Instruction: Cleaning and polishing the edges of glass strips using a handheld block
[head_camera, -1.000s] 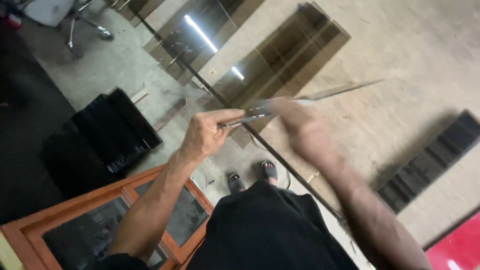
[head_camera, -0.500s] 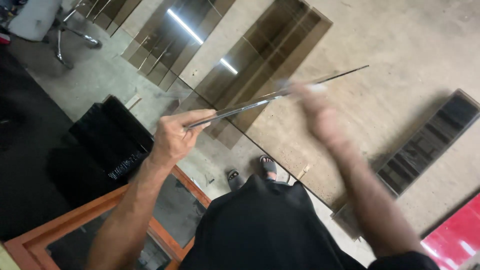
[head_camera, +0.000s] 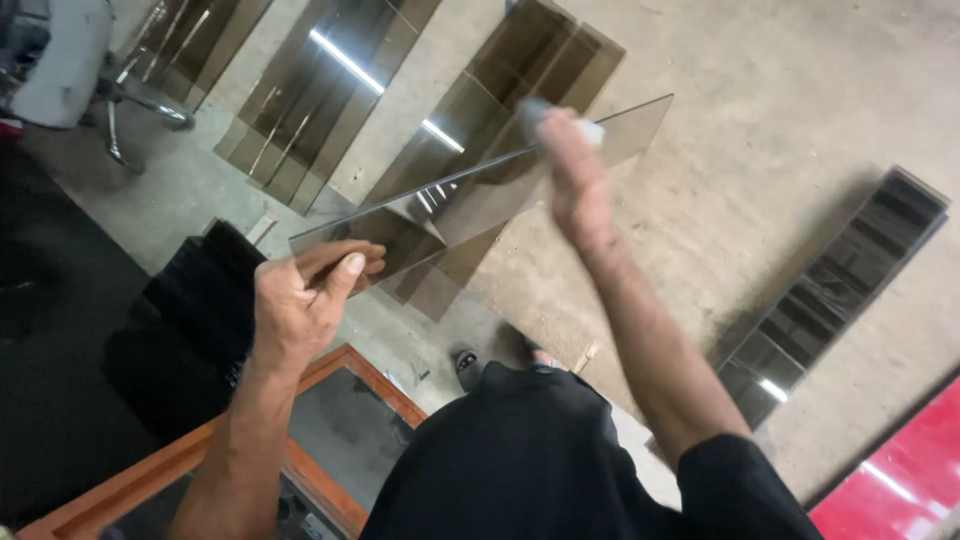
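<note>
The right hand was motion-blurred at twelve o'clock, pressed on one tinted glass strip with something pale under it; its fingers could not be made out. The left hand, at nine o'clock, had its fingers closed on the strip's near end, holding it above the concrete floor. Three groups of glass strips lay below, their counts unclear.
</note>
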